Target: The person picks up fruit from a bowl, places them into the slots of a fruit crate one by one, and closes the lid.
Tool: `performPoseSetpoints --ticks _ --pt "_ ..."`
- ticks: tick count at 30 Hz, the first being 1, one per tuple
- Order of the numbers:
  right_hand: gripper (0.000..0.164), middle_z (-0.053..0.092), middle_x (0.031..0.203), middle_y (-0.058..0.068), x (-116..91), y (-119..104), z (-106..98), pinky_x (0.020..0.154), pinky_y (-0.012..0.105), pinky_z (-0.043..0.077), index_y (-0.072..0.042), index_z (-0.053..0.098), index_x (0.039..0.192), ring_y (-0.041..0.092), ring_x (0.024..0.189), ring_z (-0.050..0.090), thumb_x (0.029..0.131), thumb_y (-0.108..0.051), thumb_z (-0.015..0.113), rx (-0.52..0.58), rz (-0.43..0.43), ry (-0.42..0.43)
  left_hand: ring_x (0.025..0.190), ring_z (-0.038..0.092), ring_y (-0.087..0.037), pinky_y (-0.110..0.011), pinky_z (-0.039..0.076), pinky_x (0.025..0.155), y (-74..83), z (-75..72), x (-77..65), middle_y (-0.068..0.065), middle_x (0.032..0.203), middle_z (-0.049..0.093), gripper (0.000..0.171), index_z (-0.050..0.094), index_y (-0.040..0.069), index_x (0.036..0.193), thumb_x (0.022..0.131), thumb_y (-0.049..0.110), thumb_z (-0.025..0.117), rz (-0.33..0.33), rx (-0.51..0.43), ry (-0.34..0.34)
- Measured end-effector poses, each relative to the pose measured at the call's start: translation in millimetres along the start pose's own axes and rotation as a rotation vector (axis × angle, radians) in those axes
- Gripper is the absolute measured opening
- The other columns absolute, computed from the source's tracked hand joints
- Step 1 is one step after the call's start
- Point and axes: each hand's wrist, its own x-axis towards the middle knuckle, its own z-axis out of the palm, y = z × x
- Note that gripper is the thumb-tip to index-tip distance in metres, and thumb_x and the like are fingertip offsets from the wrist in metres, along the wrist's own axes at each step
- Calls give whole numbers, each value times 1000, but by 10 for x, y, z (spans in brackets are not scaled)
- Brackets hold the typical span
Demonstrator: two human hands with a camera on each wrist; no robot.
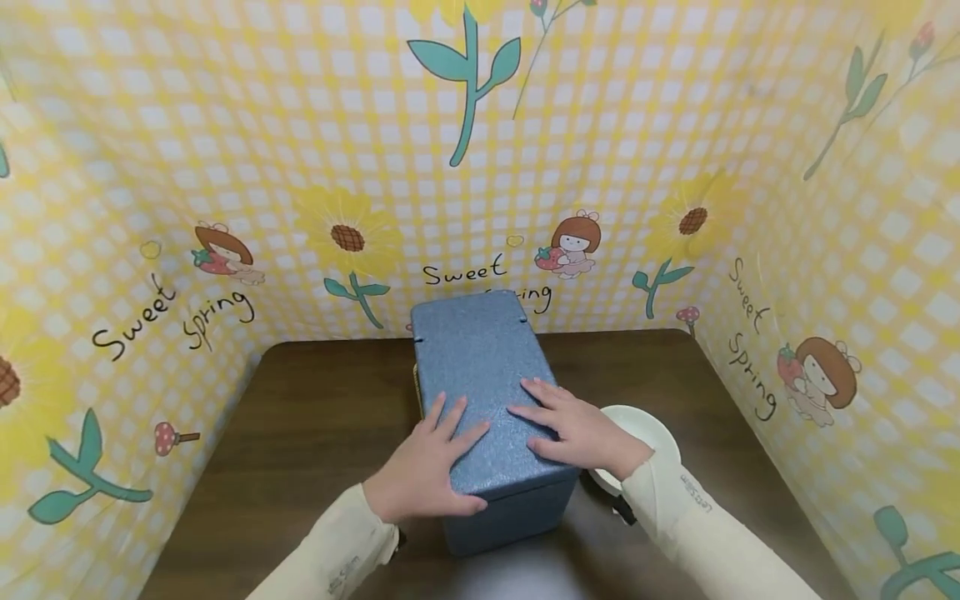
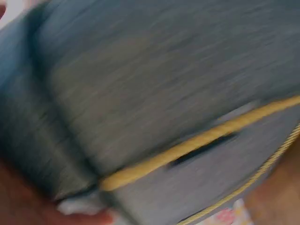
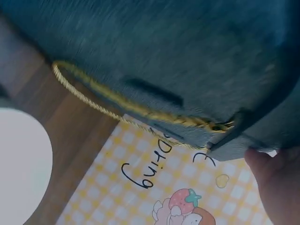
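Observation:
A tall blue-grey box [image 1: 510,517] stands near the middle of the table, its textured lid [image 1: 480,350] facing up. My left hand [image 1: 427,462] lies on the lid's near left part, fingers spread and thumb at the front edge. Across from it, my right hand [image 1: 588,425] rests on the lid's right edge with fingers extended. A yellow twisted cord [image 2: 197,145] crosses the box's side in the left wrist view, which is blurred. Another view, from the right wrist, shows a looped gold cord [image 3: 140,110] below a dark slot [image 3: 154,92] on the box.
A round white plate [image 1: 652,429] lies right of the box, partly behind my right wrist. The dark wooden table [image 1: 322,417] is enclosed by yellow checked cloth [image 1: 285,125] at the back and both sides.

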Motion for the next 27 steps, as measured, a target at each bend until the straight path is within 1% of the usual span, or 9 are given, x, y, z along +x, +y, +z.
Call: performPoseSetpoints --ticks 4,6,9,12,15,17,19,23,27 --pt "52 34 150 21 -22 47 88 107 53 30 -12 51 140 39 139 27 92 -31 52 -63 -75 67 126 31 -61 -65 43 87 -20 195 -85 -28 140 43 80 56 12 136 71 56 70 87 106 158" --pt "48 38 147 22 -47 72 129 105 54 33 -11 55 137 41 137 31 93 -32 50 -108 -141 136 123 36 -60 -64 44 85 -5 254 -95 -26 137 47 77 59 15 133 70 57 71 100 156 229" --pt "47 43 143 22 -69 102 165 103 53 35 -10 59 132 42 133 36 99 -37 41 -159 -216 232 124 37 -57 -65 42 88 7 271 -88 -24 137 48 74 60 18 132 71 59 70 95 181 262" --pt "50 44 143 22 -57 120 172 104 53 34 -10 59 133 42 134 35 101 -41 35 -166 -227 241 129 32 -57 -69 35 93 -19 206 -72 -24 141 44 72 56 18 137 78 59 65 83 149 182" --pt "48 40 147 21 -37 105 122 105 54 31 -11 55 136 41 136 32 98 -38 44 -142 -182 149 134 22 -55 -70 25 100 -60 83 -49 -22 148 36 66 49 19 142 88 56 55 63 82 25" --pt "51 36 149 21 24 125 53 106 57 28 -12 53 139 40 138 29 95 -37 50 -128 -138 69 137 19 -51 -69 19 103 -136 -11 30 -20 151 32 61 46 19 144 94 54 47 39 60 -67" --pt "54 33 151 21 108 179 -17 108 57 26 -13 50 141 39 140 26 94 -38 52 -126 -93 3 139 17 -48 -67 16 106 -234 -85 145 -18 153 29 58 44 19 145 97 51 41 8 60 -122" --pt "57 27 153 22 344 338 -137 109 53 25 -13 45 144 37 142 22 95 -40 52 -134 -14 -52 140 15 -48 -63 15 108 -481 -153 414 -23 153 26 59 41 13 146 99 48 40 -56 91 -119" --pt "61 19 156 21 626 468 -188 110 50 25 -12 37 149 35 144 15 97 -41 50 -110 54 -86 141 11 -48 -62 15 109 -728 -208 621 -26 153 21 61 38 10 148 99 46 41 -192 92 -96"
